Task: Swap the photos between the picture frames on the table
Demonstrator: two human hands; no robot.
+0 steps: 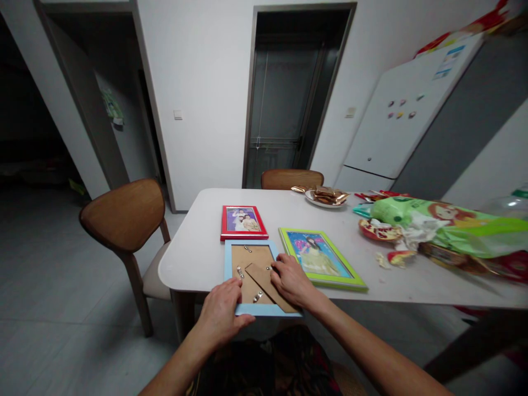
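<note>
Blue frame (249,283), illegible fridge labels (455,51)

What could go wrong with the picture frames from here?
The blue frame juts past the near edge of the table, so it might drop if the left hand or right hand, both on it, slips. The green frame lies close to that edge, near the right hand, so a bump could knock it off. The metal clips on the blue frame's back might pinch a finger.
</note>
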